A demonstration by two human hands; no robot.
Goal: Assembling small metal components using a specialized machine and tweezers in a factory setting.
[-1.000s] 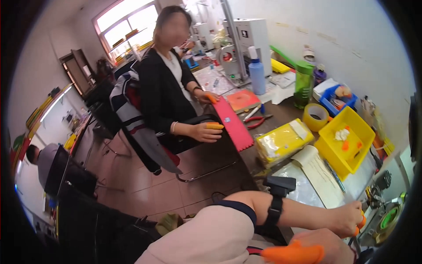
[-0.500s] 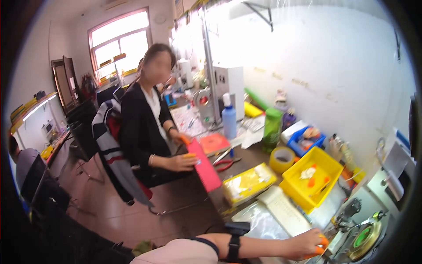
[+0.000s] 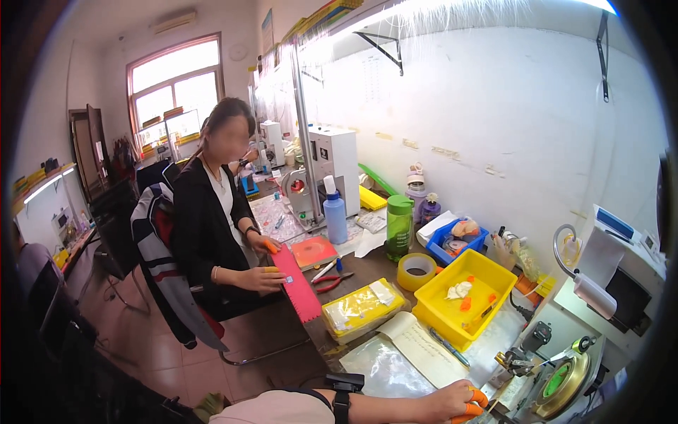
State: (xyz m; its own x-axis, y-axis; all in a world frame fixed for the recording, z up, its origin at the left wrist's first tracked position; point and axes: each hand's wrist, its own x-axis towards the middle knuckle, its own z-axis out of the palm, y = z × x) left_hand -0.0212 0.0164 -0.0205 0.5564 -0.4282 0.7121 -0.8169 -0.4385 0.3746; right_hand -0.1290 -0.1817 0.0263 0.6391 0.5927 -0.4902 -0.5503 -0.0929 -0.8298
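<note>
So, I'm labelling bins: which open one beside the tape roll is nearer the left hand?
The yellow bin, the larger one; the blue bin, behind it, sits farther from the left hand.

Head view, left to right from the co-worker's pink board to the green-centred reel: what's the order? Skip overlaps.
Pink board → blue bottle with white cap → green bottle → wearer's left hand with orange finger covers → green-centred reel.

Tape roll [image 3: 409,281] left of bin [image 3: 441,326]; tray [image 3: 441,255] behind bin; notebook [image 3: 413,352] before bin, pen [image 3: 450,347] along notebook's right edge.
</note>
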